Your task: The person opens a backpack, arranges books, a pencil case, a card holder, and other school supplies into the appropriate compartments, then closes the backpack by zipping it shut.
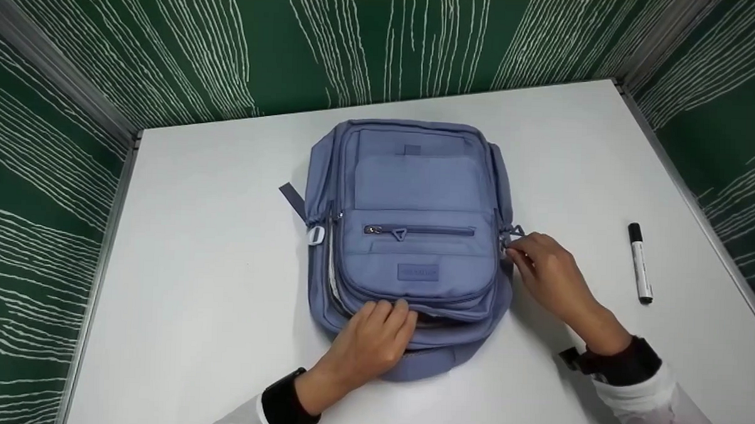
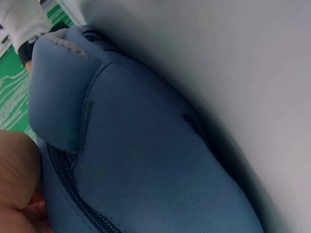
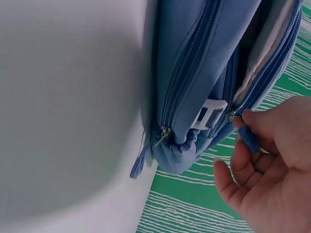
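A blue backpack (image 1: pixel 425 182) lies front side up on the white table, its top towards the far wall. One compartment gapes along the lower edge and left side, showing a pale lining (image 3: pixel 267 48). At that lower edge my left hand (image 1: pixel 373 340) grips the fabric with curled fingers; in the left wrist view only part of this hand shows, beside the bag's base. On the bag's right side my right hand (image 1: pixel 551 274) pinches a blue zipper pull (image 3: pixel 249 140) between thumb and finger. A second zipper pull (image 3: pixel 139 162) hangs loose near a white buckle (image 3: pixel 210 114).
A black-and-white marker (image 1: pixel 640 264) lies on the table (image 1: pixel 213 244) to the right of the bag. Green panels (image 1: pixel 421 44) with white streaks stand around the table's back and sides. A dark strap end (image 1: pixel 292 200) sticks out at the bag's left.
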A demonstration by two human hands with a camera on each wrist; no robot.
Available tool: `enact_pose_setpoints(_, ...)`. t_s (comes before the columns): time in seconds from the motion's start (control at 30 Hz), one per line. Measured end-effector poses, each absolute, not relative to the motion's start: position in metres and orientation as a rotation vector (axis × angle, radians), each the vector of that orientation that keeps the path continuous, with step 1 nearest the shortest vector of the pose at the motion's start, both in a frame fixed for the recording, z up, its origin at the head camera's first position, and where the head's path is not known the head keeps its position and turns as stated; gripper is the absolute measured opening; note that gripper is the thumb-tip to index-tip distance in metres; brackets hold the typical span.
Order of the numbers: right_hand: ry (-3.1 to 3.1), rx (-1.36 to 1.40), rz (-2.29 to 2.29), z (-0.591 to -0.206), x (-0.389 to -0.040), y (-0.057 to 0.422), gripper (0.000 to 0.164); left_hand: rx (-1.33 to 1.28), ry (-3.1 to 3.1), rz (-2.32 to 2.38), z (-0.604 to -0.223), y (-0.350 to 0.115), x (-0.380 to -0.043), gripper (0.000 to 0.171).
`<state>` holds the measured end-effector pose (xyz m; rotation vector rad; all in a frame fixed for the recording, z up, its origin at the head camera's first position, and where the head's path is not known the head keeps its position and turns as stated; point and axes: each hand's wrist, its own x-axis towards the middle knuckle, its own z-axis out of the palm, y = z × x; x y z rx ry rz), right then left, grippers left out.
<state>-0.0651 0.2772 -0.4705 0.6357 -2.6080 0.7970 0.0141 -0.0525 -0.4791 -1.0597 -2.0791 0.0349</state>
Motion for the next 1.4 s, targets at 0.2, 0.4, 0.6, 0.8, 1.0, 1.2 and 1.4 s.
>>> enact_pose_setpoints(0.2,-2.608,0.644,0.805,-0.471,-0.057,0.273,0.008,-1.05,-2.09,0.072,-0.481,-0.051,0.013,0.03)
enact_pose_setpoints(0.4,-2.596,0.624,0.857,-0.466,-0.043,0.274,0.013,-1.048,-2.103,0.077,-0.481,-0.048,0.014,0.031)
enact_pose_setpoints(0.6,-2.63,0.55,0.947,-0.457,-0.02,0.27,0.014,-1.045,-2.088,0.076,-0.481,-0.048,0.013,0.031)
enact_pose_setpoints(0.8,-2.713,0.468,1.022,-0.445,0.008,0.258,0.015,-1.046,-2.1,0.072,-0.48,-0.048,0.014,0.031)
enact_pose_setpoints(1.0,-2.676,0.481,1.138,-0.434,0.031,0.245,0.02,-1.039,-2.121,0.046,-0.48,-0.047,0.014,0.031)
enact_pose_setpoints(1.2,-2.619,0.474,1.24,-0.431,0.043,0.23,0.021,-1.038,-2.12,0.035,-0.48,-0.047,0.013,0.032)
enact_pose_setpoints(1.4,-2.56,0.488,1.417,-0.429,0.051,0.21,0.019,-1.045,-2.135,0.031,-0.48,-0.041,0.013,0.031)
